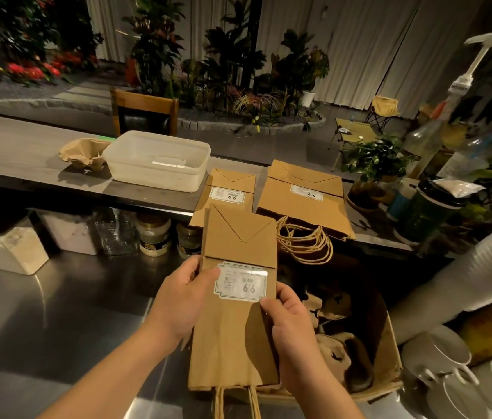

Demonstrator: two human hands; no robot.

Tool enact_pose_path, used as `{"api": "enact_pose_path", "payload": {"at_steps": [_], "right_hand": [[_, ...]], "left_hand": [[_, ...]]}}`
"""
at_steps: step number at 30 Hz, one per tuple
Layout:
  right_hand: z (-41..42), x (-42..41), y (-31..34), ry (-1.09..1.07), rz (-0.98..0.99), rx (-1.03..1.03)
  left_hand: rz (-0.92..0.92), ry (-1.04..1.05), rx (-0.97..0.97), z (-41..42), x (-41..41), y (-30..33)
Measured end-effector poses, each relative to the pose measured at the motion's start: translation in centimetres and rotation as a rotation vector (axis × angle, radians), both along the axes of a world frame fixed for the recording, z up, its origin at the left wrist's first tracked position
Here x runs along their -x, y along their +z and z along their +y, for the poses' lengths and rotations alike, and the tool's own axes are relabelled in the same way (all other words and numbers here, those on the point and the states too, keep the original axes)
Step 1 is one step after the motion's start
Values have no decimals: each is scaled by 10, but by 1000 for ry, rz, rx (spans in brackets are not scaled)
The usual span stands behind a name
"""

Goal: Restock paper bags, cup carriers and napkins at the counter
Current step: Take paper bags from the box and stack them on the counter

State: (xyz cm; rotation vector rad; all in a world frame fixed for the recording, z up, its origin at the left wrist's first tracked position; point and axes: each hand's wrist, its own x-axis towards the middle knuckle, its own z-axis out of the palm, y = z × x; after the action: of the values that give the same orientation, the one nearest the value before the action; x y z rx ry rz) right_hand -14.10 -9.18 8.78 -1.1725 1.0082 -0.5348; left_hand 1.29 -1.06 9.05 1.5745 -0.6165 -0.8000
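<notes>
Both hands hold a flat-folded kraft paper bag (235,300) at centre frame: left hand (178,300) pinches its 9 o'clock edge, right hand (290,325) pinches the 3 o'clock edge. It looks light, floppy and crease-prone, so edge grips suit it. Its twisted handles are cut off at 6 o'clock, and the label print is unreadable.

tub (160,160) left of bag stacks (302,198)

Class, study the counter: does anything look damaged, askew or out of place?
Yes. The cup carrier left of the plastic tub looks crumpled and misshapen. The cardboard box by the right hand has a ragged rim.
</notes>
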Motion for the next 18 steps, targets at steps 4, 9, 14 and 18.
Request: {"api": "enact_pose_path", "payload": {"at_steps": [4, 9, 14, 18], "right_hand": [[-4, -11, 11, -10, -20, 33], [-25, -37, 35, -95, -29, 74], [-53, -63, 67, -117, 6, 145], [-82, -84, 83, -82, 92, 160]], "left_hand": [[16, -23, -1, 3, -10, 8], [13, -95, -12, 1, -29, 24], [-10, -202, -89, -9, -55, 38], [36, -258, -125, -25, -73, 50]]}}
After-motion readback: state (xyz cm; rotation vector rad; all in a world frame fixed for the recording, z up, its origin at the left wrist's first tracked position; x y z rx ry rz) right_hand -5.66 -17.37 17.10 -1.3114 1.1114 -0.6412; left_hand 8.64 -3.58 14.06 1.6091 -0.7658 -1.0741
